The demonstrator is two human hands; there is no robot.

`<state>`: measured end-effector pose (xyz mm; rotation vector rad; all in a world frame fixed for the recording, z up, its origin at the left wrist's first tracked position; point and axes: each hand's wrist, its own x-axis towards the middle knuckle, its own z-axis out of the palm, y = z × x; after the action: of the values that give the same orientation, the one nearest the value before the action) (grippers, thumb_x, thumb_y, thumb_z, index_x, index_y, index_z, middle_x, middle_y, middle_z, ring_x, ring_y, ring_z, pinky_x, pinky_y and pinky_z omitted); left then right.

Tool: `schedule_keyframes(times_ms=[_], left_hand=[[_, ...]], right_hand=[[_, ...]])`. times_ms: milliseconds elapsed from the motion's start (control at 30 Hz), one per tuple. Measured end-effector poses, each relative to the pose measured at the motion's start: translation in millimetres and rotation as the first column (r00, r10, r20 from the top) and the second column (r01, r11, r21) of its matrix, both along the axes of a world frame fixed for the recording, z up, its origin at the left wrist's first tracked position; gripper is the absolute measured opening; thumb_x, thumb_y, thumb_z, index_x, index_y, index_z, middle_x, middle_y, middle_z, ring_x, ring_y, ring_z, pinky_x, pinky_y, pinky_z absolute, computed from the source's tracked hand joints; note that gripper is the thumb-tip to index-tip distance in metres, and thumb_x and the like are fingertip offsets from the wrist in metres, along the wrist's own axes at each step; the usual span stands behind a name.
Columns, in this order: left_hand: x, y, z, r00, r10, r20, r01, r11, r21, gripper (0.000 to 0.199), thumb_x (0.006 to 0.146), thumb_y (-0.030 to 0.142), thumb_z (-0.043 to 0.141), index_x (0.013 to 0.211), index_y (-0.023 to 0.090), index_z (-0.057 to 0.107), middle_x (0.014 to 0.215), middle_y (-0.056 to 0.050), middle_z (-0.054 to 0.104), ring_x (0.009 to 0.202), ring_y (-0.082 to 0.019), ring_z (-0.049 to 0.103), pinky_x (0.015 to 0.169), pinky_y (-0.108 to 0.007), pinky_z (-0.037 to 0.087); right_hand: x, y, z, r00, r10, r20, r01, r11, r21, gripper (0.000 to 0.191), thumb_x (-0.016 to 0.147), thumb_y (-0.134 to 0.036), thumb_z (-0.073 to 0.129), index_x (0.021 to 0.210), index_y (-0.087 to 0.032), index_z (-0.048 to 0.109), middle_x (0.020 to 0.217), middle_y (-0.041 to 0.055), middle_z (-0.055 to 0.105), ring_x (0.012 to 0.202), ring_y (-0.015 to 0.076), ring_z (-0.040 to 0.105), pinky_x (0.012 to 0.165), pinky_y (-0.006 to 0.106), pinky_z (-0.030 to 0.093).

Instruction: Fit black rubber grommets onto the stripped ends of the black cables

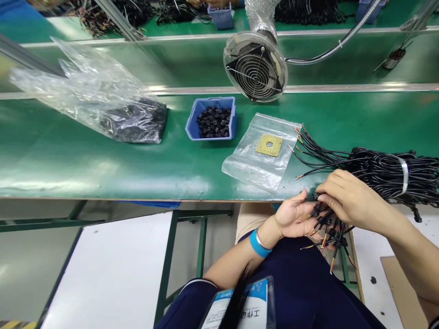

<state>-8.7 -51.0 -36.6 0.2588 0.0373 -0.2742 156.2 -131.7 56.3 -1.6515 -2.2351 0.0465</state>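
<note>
My left hand, palm up in front of the bench edge, supports several black cables. Their ends have small black grommets and bare red, yellow and white wires, which hang down past its fingers. From the right, my right hand pinches a small black grommet on one cable, close to my left thumb. A bundle of black cable, bound by a pale tie, lies on the bench behind my right hand. More stripped cable ends fan out leftward from it.
A blue bin of black grommets stands mid-bench. Beside it, a clear bag lies under a yellow sponge. A plastic bag of black parts sits at left. A fume-extractor hood hangs above. White-topped stools stand below.
</note>
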Motion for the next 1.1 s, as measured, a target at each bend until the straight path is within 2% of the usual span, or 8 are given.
schedule_keyframes(times_ms=[167, 367, 567, 800, 933, 1100], left_hand=[[-0.6, 2.1, 1.2, 0.998, 0.006, 0.068, -0.004, 1.000, -0.023, 0.089, 0.093, 0.072, 0.012, 0.138, 0.007, 0.053, 0.126, -0.022, 0.059, 0.106, -0.034, 0.062, 0.091, -0.046, 0.043], [1.0, 3.0, 3.7, 0.997, 0.000, 0.076, 0.005, 0.998, -0.064, 0.088, 0.094, 0.069, 0.009, 0.136, 0.007, 0.056, 0.130, -0.021, 0.057, 0.107, -0.032, 0.062, 0.090, -0.043, 0.044], [0.9, 5.0, 2.5, 0.999, -0.006, 0.047, 0.010, 0.995, -0.094, 0.088, 0.095, 0.067, 0.007, 0.133, 0.006, 0.058, 0.125, -0.021, 0.059, 0.106, -0.031, 0.062, 0.095, -0.046, 0.043], [3.4, 6.5, -2.0, 0.999, -0.046, 0.022, 0.048, 0.995, -0.093, 0.088, 0.093, 0.069, 0.009, 0.135, 0.007, 0.055, 0.117, -0.021, 0.061, 0.105, -0.035, 0.062, 0.091, -0.052, 0.044], [2.6, 5.9, -1.4, 0.999, -0.048, 0.012, 0.049, 0.995, -0.087, 0.088, 0.093, 0.069, 0.008, 0.134, 0.008, 0.057, 0.120, -0.021, 0.060, 0.107, -0.035, 0.061, 0.093, -0.053, 0.042], [1.0, 6.3, -2.1, 1.000, -0.025, 0.001, 0.025, 0.995, -0.094, 0.084, 0.095, 0.066, 0.007, 0.132, 0.011, 0.060, 0.124, -0.018, 0.059, 0.107, -0.031, 0.061, 0.095, -0.049, 0.042]], right_hand=[[1.8, -1.6, 0.2, 1.000, -0.018, -0.010, 0.018, 1.000, -0.006, 0.022, 0.098, -0.021, 0.044, 0.080, -0.016, 0.055, 0.071, 0.0030, 0.051, 0.070, 0.0164, 0.045, 0.066, 0.031, 0.038], [3.2, -1.3, 2.0, 0.999, -0.024, -0.023, 0.022, 0.997, -0.068, 0.014, 0.095, -0.015, 0.043, 0.089, -0.014, 0.056, 0.078, 0.0036, 0.052, 0.071, 0.0157, 0.048, 0.066, 0.029, 0.040], [4.0, -0.2, 4.1, 0.999, 0.049, -0.012, -0.049, 0.999, -0.006, 0.013, 0.094, -0.015, 0.048, 0.087, -0.015, 0.058, 0.072, 0.0015, 0.051, 0.068, 0.0145, 0.048, 0.063, 0.029, 0.037], [5.3, -1.1, 5.3, 0.995, 0.089, -0.040, -0.088, 0.996, 0.031, 0.011, 0.094, -0.015, 0.052, 0.088, -0.015, 0.061, 0.069, 0.0002, 0.051, 0.064, 0.0128, 0.046, 0.059, 0.028, 0.036], [6.6, -1.5, 3.7, 0.994, 0.087, -0.061, -0.086, 0.996, 0.017, 0.011, 0.093, -0.014, 0.052, 0.093, -0.016, 0.063, 0.070, 0.0006, 0.052, 0.066, 0.0136, 0.046, 0.060, 0.028, 0.036], [5.8, -1.2, 4.4, 0.991, 0.108, -0.080, -0.107, 0.994, 0.015, 0.013, 0.092, -0.011, 0.051, 0.099, -0.012, 0.062, 0.075, 0.0030, 0.054, 0.072, 0.0155, 0.046, 0.069, 0.030, 0.039]])
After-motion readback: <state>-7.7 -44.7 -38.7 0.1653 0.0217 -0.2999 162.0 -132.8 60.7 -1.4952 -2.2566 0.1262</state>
